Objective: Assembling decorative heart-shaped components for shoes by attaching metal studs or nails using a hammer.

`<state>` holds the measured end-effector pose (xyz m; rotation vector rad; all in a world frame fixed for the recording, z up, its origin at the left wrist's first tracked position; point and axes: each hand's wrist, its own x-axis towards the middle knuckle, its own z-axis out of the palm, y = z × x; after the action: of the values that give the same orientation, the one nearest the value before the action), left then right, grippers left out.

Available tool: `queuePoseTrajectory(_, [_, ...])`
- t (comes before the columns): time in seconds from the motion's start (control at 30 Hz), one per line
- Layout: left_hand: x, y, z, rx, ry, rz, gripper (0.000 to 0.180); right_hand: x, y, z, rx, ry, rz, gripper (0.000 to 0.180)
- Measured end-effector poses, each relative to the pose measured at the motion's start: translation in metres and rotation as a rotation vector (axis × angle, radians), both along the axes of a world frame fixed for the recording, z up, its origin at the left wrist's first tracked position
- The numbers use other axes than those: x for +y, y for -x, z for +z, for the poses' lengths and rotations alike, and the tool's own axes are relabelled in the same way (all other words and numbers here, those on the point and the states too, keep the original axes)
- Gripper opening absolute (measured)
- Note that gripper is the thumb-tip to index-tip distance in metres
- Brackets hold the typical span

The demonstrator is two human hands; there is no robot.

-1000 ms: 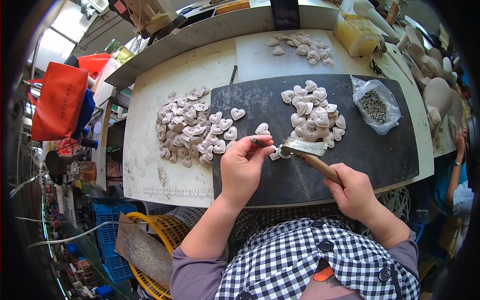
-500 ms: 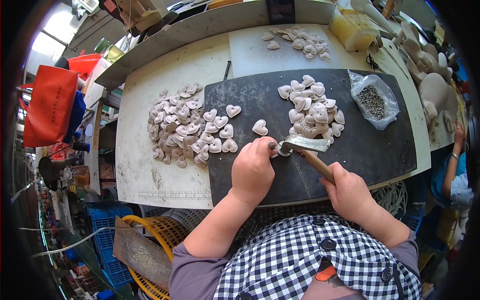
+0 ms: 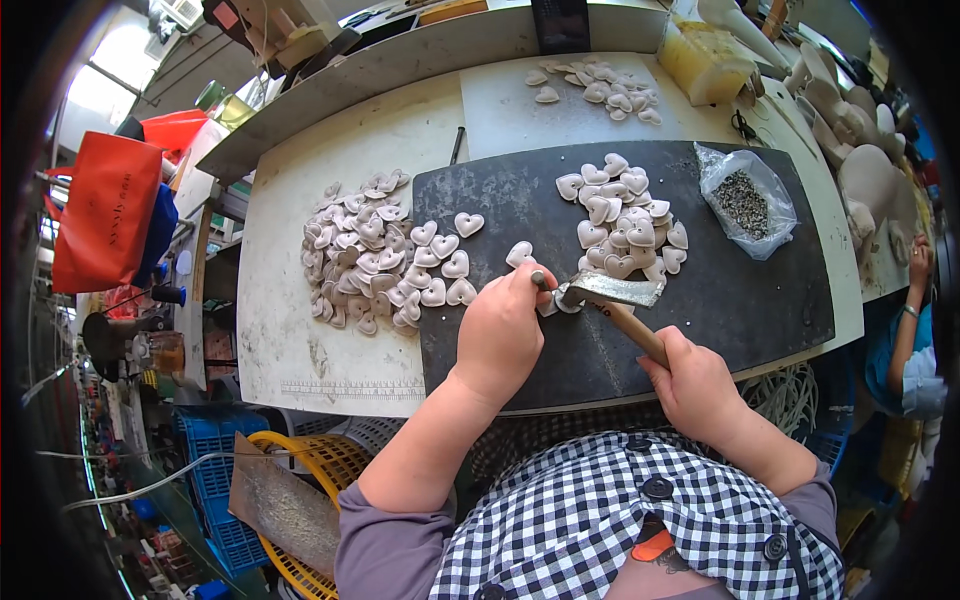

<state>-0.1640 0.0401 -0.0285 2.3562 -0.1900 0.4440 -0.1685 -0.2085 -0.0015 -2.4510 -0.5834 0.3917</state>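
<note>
My left hand (image 3: 499, 335) is closed around a short metal punch (image 3: 540, 279), whose round end shows above the fingers. Its fingertips lie by the near edge of a lone pale heart-shaped padded piece (image 3: 519, 253). My right hand (image 3: 697, 385) grips the wooden handle of a hammer (image 3: 618, 290); the metal head is low over the black board (image 3: 700, 330), beside the punch. Another pale heart piece (image 3: 547, 304) shows partly between my left hand and the hammer head. Beyond the hammer sits a heap of hearts (image 3: 628, 220), each with a small mark in the middle.
A larger heap of hearts (image 3: 355, 255) spreads from the white table (image 3: 290, 350) onto the board's left side. Small metal bits fill a clear plastic bag (image 3: 740, 200) at right. More hearts (image 3: 610, 85) lie at the back. Another person's arm (image 3: 905, 330) shows far right.
My left hand has shifted slightly left and away from me, to the lone heart's edge. More of the heart piece beside the hammer head shows. The hammer has hardly moved.
</note>
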Motion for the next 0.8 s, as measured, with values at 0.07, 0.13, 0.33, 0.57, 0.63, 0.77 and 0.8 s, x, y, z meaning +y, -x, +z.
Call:
queuePoseTrajectory(0.07, [-0.001, -0.002, 0.001, 0.014, -0.114, -0.027, 0.018, -0.005, -0.003, -0.004, -0.148, -0.095, 0.063, 0.019])
queuePoseTrajectory(0.13, [-0.008, -0.002, -0.001, -0.011, -0.155, 0.013, 0.018, -0.005, -0.010, 0.006, -0.106, -0.189, 0.023, 0.019])
queuePoseTrajectory(0.33, [-0.010, 0.003, -0.017, -0.053, -0.054, 0.039, 0.011, -0.031, -0.008, 0.023, -0.276, -0.455, 0.398, 0.025])
queuePoseTrajectory(0.57, [-0.004, 0.014, -0.004, 0.047, 0.007, 0.164, 0.018, -0.002, -0.017, 0.026, -0.127, -0.258, 0.020, 0.021])
queuePoseTrajectory(0.63, [-0.002, 0.016, -0.012, 0.066, 0.113, 0.192, 0.016, 0.002, -0.015, 0.018, -0.167, -0.229, 0.049, 0.022])
queuePoseTrajectory(0.77, [0.005, 0.013, -0.006, 0.147, 0.411, 0.170, 0.014, 0.012, -0.015, 0.005, -0.115, 0.055, 0.122, 0.019])
queuePoseTrajectory(0.8, [0.010, 0.013, -0.004, 0.146, 0.413, 0.176, 0.014, 0.012, -0.021, 0.013, -0.078, 0.003, 0.101, 0.019])
